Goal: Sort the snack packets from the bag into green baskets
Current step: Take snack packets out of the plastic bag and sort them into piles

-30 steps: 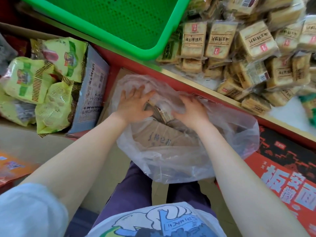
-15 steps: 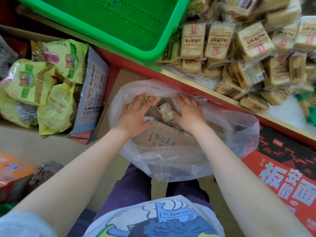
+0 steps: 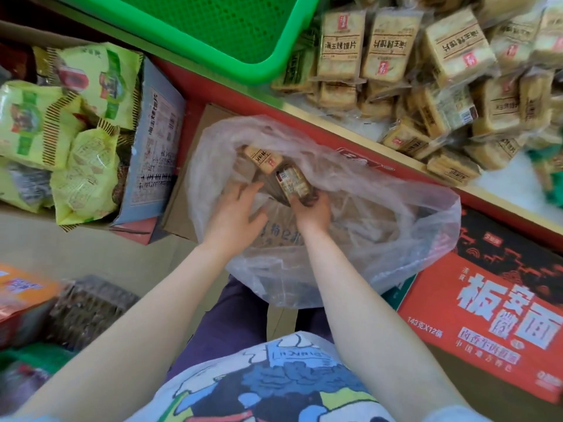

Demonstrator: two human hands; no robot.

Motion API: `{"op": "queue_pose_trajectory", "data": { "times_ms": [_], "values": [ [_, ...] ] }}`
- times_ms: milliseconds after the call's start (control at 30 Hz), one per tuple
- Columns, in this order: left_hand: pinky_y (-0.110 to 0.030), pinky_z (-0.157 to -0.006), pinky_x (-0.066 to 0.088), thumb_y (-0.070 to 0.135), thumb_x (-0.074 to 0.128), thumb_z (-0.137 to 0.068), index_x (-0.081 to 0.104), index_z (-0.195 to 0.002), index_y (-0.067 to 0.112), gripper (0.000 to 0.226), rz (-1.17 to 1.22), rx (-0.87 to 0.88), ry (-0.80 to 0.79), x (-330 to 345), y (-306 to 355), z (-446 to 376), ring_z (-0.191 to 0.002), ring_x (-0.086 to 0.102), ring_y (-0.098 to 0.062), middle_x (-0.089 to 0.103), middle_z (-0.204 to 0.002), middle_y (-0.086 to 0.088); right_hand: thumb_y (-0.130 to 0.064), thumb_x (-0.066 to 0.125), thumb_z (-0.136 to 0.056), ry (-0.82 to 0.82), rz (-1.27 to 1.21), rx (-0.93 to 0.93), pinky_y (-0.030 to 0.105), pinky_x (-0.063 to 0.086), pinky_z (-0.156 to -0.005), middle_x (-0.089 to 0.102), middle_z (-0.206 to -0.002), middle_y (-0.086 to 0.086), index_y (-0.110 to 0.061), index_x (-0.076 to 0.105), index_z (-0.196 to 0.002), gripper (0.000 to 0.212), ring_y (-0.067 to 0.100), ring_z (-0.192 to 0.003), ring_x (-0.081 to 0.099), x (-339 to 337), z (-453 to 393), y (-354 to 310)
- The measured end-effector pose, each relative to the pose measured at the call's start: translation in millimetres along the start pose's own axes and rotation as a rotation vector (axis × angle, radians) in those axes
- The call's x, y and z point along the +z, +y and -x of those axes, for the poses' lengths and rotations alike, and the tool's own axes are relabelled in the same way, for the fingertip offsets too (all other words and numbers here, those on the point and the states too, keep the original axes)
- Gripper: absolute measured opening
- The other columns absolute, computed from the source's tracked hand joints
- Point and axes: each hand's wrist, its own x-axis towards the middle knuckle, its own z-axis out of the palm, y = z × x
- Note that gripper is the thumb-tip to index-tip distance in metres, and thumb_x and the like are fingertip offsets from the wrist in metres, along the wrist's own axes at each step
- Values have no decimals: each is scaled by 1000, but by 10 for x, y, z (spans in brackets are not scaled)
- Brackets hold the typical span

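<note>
Retrieval step: the right hand point(image 3: 313, 210) is gripping a snack packet point(image 3: 292, 184) inside the bag point(image 3: 396, 226); the left hand point(image 3: 236, 213) is spreading open-fingered beside it. Next move requires lifting toward the green basket point(image 3: 213, 28) ahead.

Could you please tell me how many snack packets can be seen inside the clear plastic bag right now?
2: one tan packet at the bag's mouth, another gripped by the right hand. More may be hidden beneath.

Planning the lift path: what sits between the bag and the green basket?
In the head view, the red shelf edge runs between the bag and the basket; a brown cardboard flap pokes out just behind the bag.
</note>
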Motion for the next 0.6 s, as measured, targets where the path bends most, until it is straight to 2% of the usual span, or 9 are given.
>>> {"op": "queue_pose_trajectory", "data": {
  "times_ms": [67,167,267,400,467,600],
  "values": [
    [-34,-81,45,30,54,-98,40,-149,27,53,99,-122,-51,62,-78,127,-102,54,-19,52,-124,-1,-27,80,-83,25,-43,68,29,46,-89,66,-125,11,-8,52,-126,55,27,-114,64,72,-75,-37],
    [-36,-78,51,36,50,-101,46,-144,28,44,149,-217,-77,93,-167,229,-87,59,-16,60,-101,4,-29,82,-81,28,-71,76,37,49,-98,65,-125,8,-12,51,-125,57,27,-115,62,170,-154,-2],
    [-34,-82,50,37,48,-102,52,-138,26,37,207,-247,-42,94,-185,317,-92,60,-17,62,-98,6,-27,80,-82,95,45,-14,48,47,-102,65,-126,7,-15,49,-125,55,29,-118,61,230,-122,31],
    [-23,-72,44,36,50,-102,58,-131,27,31,331,-274,5,82,-187,420,-90,59,-11,62,-93,9,-26,71,-89,47,296,-195,52,46,-102,60,-133,6,-26,40,-138,58,30,-123,57,213,-93,109],
    [-25,-73,45,37,51,-102,59,-128,29,29,380,-279,28,86,-190,470,-86,60,-11,61,-87,12,-31,69,-89,28,431,-227,53,43,-105,57,-137,7,-29,38,-143,63,31,-125,55,183,-122,122],
    [-30,-77,48,33,54,-100,62,-126,26,28,369,-272,80,84,-195,592,-86,62,-16,63,-88,8,-39,70,-87,33,582,-243,49,39,-107,49,-140,12,-23,44,-141,62,35,-126,51,91,-76,-40]
  ]
}}
